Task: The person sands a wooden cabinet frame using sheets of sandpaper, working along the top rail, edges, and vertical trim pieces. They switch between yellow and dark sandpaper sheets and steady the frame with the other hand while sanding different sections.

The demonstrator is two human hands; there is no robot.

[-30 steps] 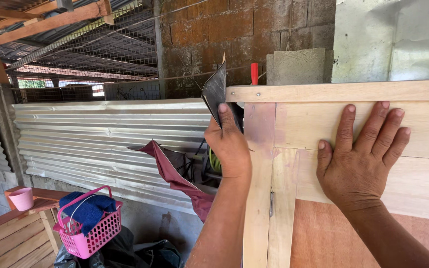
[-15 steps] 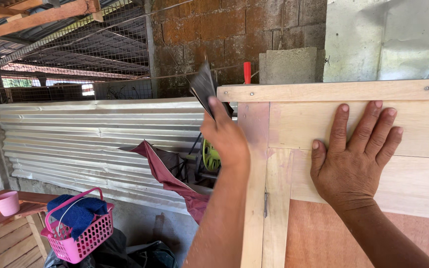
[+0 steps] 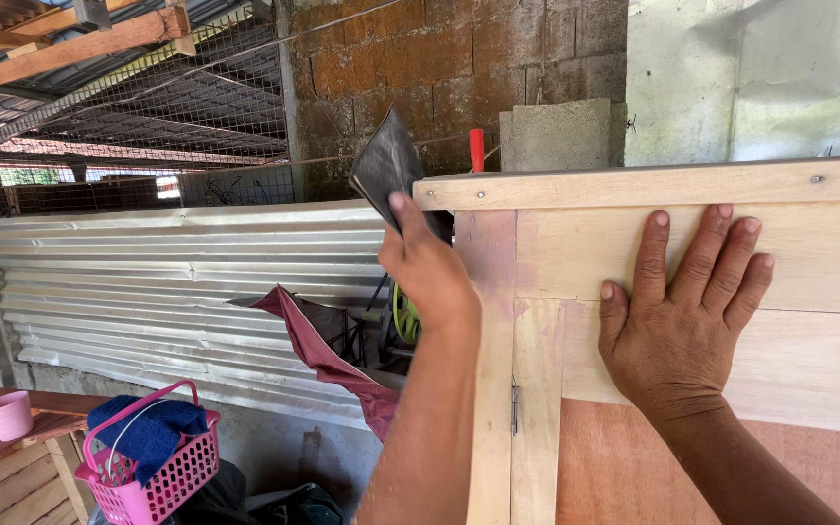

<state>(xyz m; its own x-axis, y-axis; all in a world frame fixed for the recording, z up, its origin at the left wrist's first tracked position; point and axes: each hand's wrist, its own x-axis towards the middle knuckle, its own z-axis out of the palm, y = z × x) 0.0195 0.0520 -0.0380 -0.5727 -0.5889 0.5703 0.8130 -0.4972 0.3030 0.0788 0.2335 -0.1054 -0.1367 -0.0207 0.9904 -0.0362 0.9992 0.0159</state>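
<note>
An upright pale wooden frame [image 3: 653, 185] with a reddish plywood panel [image 3: 614, 467] fills the right half of the view. My left hand [image 3: 428, 264] is closed on a dark sheet of sandpaper [image 3: 388, 165], pressed against the frame's left edge near its top corner. My right hand [image 3: 687, 316] lies flat on the front of the frame's upper board, fingers spread and pointing up. A small metal hinge [image 3: 515, 408] shows on the vertical post below.
Corrugated metal sheeting [image 3: 177, 292] runs along the left, with a maroon cloth [image 3: 318, 355] draped over it. A pink basket [image 3: 153, 467] holding blue cloth sits lower left beside a pink cup [image 3: 7, 413]. A brick wall [image 3: 459, 68] and concrete block [image 3: 561, 131] stand behind.
My left hand with the sandpaper has slid slightly up along the frame's left edge. My right hand stays flat in place on the board.
</note>
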